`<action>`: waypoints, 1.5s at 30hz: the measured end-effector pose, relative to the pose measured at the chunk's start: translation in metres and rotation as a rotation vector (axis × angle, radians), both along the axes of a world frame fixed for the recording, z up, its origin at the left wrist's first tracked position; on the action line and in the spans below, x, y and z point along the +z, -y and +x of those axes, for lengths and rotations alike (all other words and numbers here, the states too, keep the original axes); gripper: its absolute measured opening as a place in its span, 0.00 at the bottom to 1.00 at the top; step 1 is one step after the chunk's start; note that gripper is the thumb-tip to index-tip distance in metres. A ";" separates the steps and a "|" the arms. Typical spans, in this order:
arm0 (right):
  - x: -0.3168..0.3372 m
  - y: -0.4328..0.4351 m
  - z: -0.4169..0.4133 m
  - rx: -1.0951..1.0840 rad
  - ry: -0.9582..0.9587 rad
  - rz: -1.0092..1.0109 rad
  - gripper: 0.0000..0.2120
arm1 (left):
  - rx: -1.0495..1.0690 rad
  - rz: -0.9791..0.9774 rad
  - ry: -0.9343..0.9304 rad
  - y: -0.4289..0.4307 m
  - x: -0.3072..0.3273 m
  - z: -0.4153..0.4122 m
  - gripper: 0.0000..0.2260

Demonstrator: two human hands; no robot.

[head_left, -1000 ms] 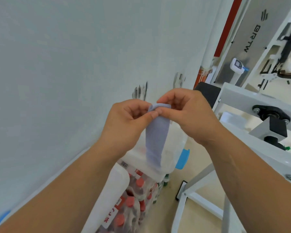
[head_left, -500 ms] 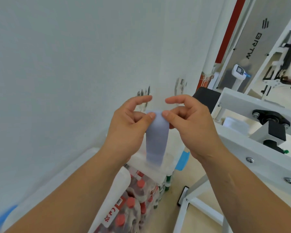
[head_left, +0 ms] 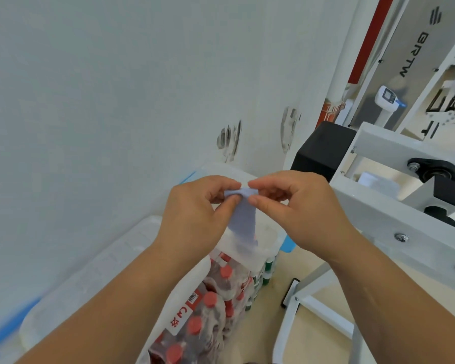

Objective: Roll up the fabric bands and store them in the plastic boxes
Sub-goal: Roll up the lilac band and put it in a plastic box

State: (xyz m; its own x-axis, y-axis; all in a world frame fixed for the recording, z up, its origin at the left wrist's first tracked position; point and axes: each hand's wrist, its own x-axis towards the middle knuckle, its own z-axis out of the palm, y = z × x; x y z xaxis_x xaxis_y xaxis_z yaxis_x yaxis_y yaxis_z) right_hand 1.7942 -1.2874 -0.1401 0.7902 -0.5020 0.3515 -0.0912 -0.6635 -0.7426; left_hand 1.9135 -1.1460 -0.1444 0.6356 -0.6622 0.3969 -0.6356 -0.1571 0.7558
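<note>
1. A fabric band is held up in the air between both hands, in front of a pale wall and above a clear plastic box.
2. The band is seen as a flat, soft strip of pale lilac-blue cloth with a plain, matt surface and no pattern.
3. Its top end is turned over into a small fold or first curl, which is caught between the fingertips of both hands.
4. From that fold the rest of the strip hangs straight down and widens a little toward the bottom; the lower end is blurred where it is seen in front of the box's rim, so whether it touches the box cannot be told.
5. The left edge of the fold is pinched by the thumb and forefinger of the left hand, and the other fingers are curled in.
6. The right edge is pinched in the same way by the right hand, whose remaining fingers are bent inward as well.
7. A second plastic box with a frosted lid is seen under the left forearm, against the wall.
8. A wrapped pack of bottles with red caps is seen beneath the hands, and a white metal frame stands to the right.
</note>
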 end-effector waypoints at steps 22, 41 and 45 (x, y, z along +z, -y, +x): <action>-0.022 -0.008 -0.005 -0.071 0.168 0.433 0.07 | -0.134 0.016 -0.284 0.001 -0.012 0.004 0.10; -0.029 -0.005 -0.009 -0.052 0.172 0.503 0.05 | -0.180 -0.068 -0.371 0.004 -0.019 -0.001 0.10; -0.030 -0.004 -0.011 -0.036 0.147 0.563 0.08 | -0.138 -0.026 -0.301 0.003 -0.021 0.001 0.12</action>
